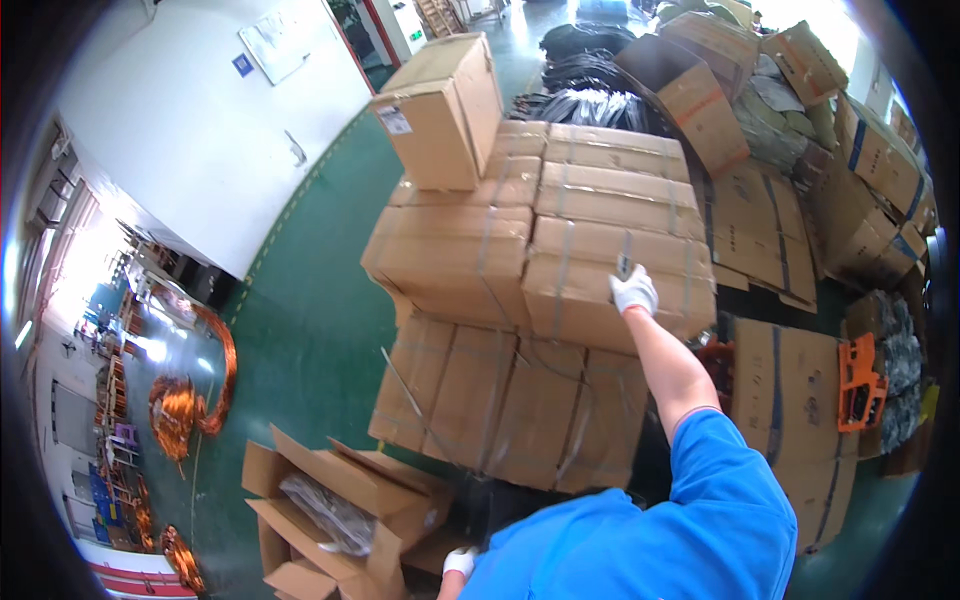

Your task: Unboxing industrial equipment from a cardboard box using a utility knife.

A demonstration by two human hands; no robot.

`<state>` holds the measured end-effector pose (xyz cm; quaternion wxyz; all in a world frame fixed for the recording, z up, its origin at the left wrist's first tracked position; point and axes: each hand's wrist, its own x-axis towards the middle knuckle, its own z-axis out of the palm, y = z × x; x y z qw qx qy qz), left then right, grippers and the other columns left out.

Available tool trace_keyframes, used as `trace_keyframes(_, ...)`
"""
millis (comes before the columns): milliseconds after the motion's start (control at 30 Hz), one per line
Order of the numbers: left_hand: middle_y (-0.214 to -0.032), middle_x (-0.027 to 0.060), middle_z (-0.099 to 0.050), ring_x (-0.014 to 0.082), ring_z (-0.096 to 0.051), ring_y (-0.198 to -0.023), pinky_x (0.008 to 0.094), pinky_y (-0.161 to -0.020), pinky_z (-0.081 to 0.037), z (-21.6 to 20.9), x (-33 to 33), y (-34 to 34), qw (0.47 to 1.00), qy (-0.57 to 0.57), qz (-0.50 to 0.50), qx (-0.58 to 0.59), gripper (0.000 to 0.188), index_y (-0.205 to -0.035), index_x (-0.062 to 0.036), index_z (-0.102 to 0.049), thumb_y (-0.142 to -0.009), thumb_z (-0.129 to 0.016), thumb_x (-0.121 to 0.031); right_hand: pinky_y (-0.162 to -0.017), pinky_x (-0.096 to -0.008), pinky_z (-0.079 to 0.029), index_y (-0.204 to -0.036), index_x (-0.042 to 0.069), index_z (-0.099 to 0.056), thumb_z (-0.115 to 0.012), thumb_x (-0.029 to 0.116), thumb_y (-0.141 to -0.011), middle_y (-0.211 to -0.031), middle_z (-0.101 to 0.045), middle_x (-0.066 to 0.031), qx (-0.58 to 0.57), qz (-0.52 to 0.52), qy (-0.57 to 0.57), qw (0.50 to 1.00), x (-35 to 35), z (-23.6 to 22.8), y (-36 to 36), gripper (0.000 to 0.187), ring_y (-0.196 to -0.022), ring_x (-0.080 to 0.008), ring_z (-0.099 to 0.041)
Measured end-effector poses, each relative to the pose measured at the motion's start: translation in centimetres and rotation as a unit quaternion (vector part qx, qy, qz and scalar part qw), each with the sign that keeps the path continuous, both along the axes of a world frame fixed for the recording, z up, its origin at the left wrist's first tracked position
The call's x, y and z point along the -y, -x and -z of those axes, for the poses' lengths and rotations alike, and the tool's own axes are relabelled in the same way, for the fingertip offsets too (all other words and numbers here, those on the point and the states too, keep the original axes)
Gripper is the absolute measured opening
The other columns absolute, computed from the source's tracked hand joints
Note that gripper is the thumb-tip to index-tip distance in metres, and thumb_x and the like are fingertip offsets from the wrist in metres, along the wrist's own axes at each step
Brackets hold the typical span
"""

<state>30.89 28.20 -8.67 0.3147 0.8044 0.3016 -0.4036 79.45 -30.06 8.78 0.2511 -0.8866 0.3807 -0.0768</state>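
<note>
Green floor [310, 300] carries copper-coloured coils [175, 408] left, open carton [395, 495] near left, flattened cartons [745, 225] right; strapped carton stack [450, 250] centre, its underside hidden.

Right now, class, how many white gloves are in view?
2: one white glove on the outstretched right arm, over a stacked carton; a second white glove near the picture's bottom edge, right of the open carton. Others could be hidden.

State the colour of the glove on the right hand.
White glove; shows best in the head view.
</note>
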Motion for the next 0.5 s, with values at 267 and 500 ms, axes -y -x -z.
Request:
trace_keyframes(267,-0.128,0.02,-0.072,0.0374,-0.066,-0.125,0.0425,-0.107,-0.051,-11.3,-2.6,-27.8,0.967,0.055,0.13,0.212,0.047,-0.125,-0.0078,-0.075,-0.097,-0.063,-0.044,-0.09,-0.0544,-0.056,-0.109,0.003,-0.067,-0.072,0.035,-0.08,-0.104,-0.074,-0.0279,0.059,0.112,-0.054,0.99,-7.1,1.4,-8.3,0.044,-0.102,-0.0469,-0.072)
trace_keyframes(500,-0.114,0.0187,-0.075,0.0373,-0.071,-0.109,0.0442,-0.098,-0.056,-23.3,0.1,-58.9,0.807,0.053,0.234,0.539,0.028,-0.113,-0.0056,-0.076,-0.093,-0.076,-0.025,-0.089,-0.0513,-0.052,-0.104,0.013,-0.071,-0.075,0.03,-0.078,-0.088,-0.071,-0.019,0.122,0.078,0.09,0.985,-13.4,2.9,-11.7,0.031,-0.092,-0.0399,-0.067)
